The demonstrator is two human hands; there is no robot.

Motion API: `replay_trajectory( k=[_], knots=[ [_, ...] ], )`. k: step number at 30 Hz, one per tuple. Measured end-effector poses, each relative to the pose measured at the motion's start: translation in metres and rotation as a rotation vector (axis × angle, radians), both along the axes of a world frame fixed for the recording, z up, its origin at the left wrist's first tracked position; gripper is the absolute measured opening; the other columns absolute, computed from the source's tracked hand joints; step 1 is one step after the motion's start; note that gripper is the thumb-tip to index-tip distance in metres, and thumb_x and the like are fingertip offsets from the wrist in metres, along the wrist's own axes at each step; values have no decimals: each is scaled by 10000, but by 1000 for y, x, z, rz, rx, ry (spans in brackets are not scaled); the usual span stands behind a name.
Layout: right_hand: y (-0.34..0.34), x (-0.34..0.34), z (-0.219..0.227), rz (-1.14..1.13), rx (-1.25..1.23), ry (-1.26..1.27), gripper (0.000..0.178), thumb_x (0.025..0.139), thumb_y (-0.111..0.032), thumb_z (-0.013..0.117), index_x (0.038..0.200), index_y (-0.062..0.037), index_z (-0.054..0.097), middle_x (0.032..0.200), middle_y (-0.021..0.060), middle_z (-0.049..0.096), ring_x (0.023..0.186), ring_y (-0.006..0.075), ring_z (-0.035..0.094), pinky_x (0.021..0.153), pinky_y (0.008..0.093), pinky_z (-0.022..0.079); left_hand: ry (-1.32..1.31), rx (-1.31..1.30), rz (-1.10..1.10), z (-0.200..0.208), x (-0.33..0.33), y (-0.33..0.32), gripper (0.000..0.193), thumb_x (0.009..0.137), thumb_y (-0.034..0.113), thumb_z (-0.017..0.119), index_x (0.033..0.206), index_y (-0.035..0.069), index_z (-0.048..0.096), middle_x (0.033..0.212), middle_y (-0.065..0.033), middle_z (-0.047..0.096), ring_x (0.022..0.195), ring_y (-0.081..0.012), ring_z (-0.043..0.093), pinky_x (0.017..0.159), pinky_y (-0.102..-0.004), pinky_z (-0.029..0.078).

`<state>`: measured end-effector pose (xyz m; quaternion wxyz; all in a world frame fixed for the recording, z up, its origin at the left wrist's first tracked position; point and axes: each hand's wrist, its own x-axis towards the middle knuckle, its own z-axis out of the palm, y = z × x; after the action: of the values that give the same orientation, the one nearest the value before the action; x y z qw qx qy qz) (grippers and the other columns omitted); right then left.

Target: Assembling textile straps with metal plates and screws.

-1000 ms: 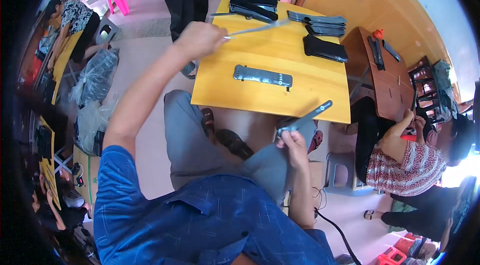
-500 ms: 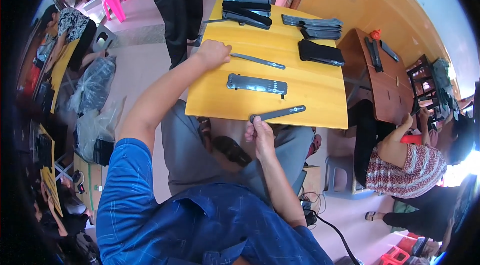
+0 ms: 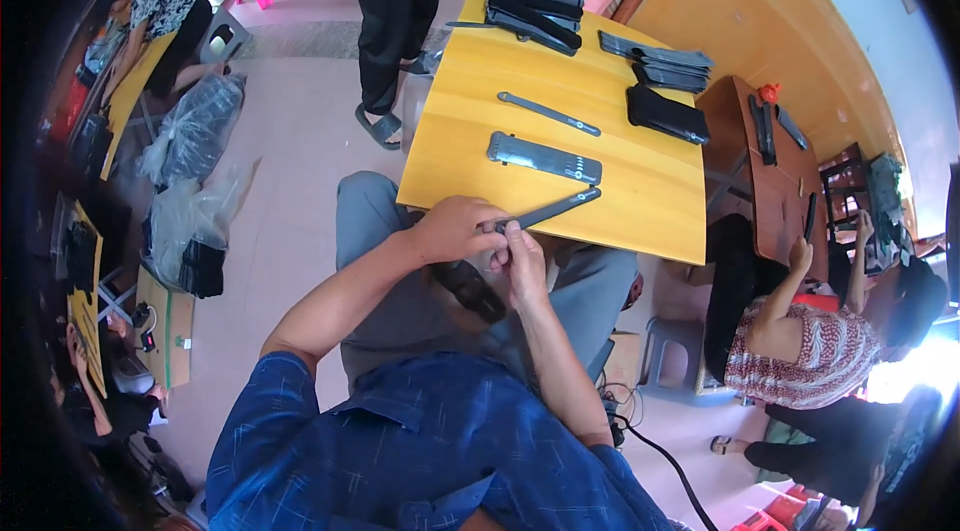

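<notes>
A narrow dark grey strap [image 3: 562, 209] with a rounded end and a small pale mark reaches over the near edge of the table. My right hand [image 3: 526, 271] pinches its near end between thumb and fingers. My left hand [image 3: 455, 229] is closed at the same end, its fingertips meeting those of my right hand; what exactly they grip is partly hidden. Just beyond lies a wider, shiny grey strip [image 3: 540, 159] with pale marks at one end. Farther off, a similar narrow strap [image 3: 550, 115] rests on the table.
On the yellow table [image 3: 455, 126], black pouch-like pieces [image 3: 535, 16] are piled at the back. Grey strips [image 3: 670, 61] are stacked at the back right, beside a black bundle [image 3: 667, 115]. A person [image 3: 800, 341] sits at a brown table [image 3: 775, 191] to the right; another stands behind my table.
My left hand has left the far narrow strap and come back to the near strap's end beside my right hand. The view has shifted, moving the table rightward in the picture.
</notes>
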<state>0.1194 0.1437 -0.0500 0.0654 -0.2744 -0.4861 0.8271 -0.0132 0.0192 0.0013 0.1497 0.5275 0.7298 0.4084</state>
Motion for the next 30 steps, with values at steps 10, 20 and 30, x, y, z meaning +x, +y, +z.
replay_trajectory(
  k=[10, 20, 30],
  knots=[
    [30, 0, 65, 22, 1312, 37, 185, 892, -205, 770, 863, -39, 694, 759, 119, 653, 660, 278, 632, 632, 388, 509, -118, -104, -66, -7, -35, -17, 349, 884, 222, 736, 1155, 3, 719, 1011, -207, 736, 928, -336, 720, 827, -421, 553],
    [47, -41, 29, 205, 1396, 355, 109, 849, -93, 758, 941, -36, 756, 932, 113, 724, 926, 314, 687, 849, 416, 539, -37, -188, 115, 2, -37, -34, 377, 920, 193, 673, 1246, 7, 639, 1053, -228, 722, 974, -391, 701, 864, -454, 543],
    [23, -45, 18, -21, 1533, 343, 94, 832, -79, 772, 919, -55, 746, 901, 105, 712, 892, 308, 664, 810, 409, 520, 182, -162, 348, -16, 8, -57, 350, 970, 158, 587, 1313, 94, 585, 1012, -184, 721, 916, -401, 698, 789, -516, 553]
  ],
)
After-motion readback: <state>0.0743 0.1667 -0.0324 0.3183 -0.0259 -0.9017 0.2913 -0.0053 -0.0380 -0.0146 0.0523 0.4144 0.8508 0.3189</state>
